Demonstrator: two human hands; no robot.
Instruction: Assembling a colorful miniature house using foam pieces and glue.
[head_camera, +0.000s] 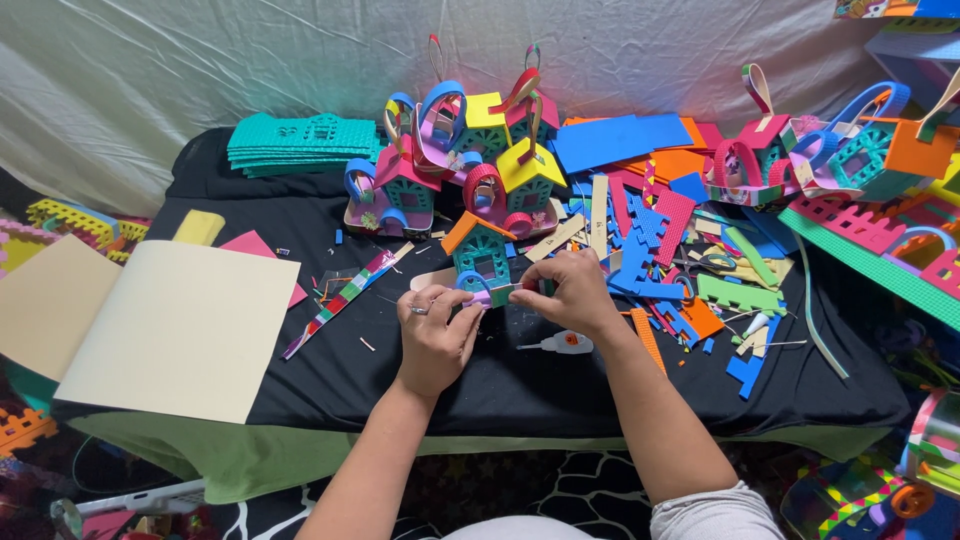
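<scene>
Both hands at table centre: left hand (435, 335) and right hand (565, 293) pinch small foam strip (505, 293); glue tube (556, 344) at 6 o'clock of right hand.

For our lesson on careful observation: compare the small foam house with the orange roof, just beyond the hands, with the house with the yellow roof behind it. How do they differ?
The orange-roofed house has teal walls and stands nearest the left hand and right hand. The yellow-roofed house stands farther back and carries a red loop at its side; the orange-roofed house has a blue loop at its base. Both are small foam houses with peaked roofs.
</scene>
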